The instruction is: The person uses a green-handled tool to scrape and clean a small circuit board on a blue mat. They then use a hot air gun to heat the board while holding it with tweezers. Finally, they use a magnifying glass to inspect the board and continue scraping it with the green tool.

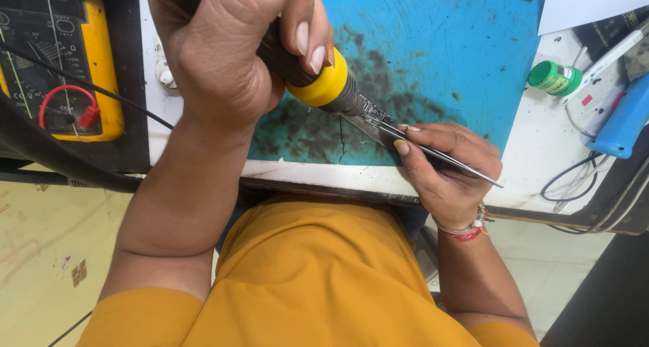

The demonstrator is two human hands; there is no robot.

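While left grip (pixel 230 56) holds iron (pixel 324 83), tip meets board (pixel 370 111).

A white bench (pixel 541 151) carries a stained blue mat (pixel 439 49), green jar (pixel 554 78) and yellow multimeter (pixel 61 63).

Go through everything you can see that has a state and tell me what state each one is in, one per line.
left hand: gripping the hot air tool
hot air tool: nozzle at the circuit board
right hand: pinching tweezers
tweezers: tips at the board
circuit board: lifted off the mat
blue mat: scorched dark
green jar: capped, lying sideways
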